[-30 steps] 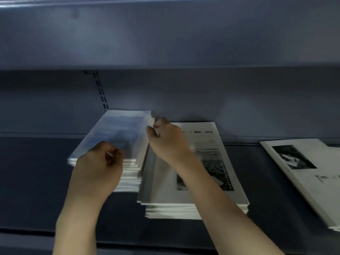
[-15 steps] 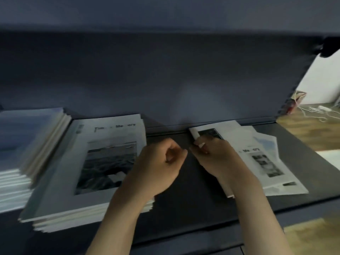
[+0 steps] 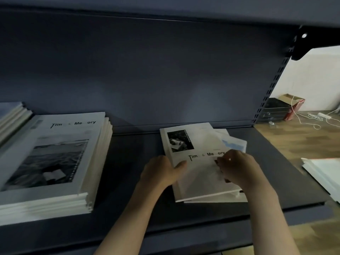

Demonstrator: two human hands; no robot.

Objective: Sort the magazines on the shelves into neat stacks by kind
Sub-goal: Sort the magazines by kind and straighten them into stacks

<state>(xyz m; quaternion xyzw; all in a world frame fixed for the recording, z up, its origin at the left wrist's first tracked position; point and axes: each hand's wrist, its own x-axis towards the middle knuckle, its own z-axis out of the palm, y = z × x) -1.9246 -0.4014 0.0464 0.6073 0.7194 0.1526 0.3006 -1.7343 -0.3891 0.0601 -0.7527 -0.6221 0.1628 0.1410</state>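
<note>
Head view: a loose pile of magazines [image 3: 202, 162] is seen on the shelf [image 3: 128, 159] toward its right end, lying directly under and just ahead of both hands; its top copy [image 3: 195, 144] is laid with the long axis running from the front edge to the back wall, slightly skewed, its spine on the left; the left hand [image 3: 161, 172] is placed at that spine edge, thumb pressed on the cover, fingers seemingly curled round the edge; the right hand [image 3: 237, 168] is curled over the cover's right part, pinching what seems a page edge, though blur prevents certainty; both hands are equally near, so a two-handed lift is judged likely; counted: one loose pile of at least three copies, a blue-and-white cover [image 3: 233, 143] showing beneath; one squared stack of large grey magazines [image 3: 55, 153] toward the left end; one further stack [image 3: 11, 115] at the far left edge; pale sheets [image 3: 323, 173] are cut off beyond the shelf's right end
</note>
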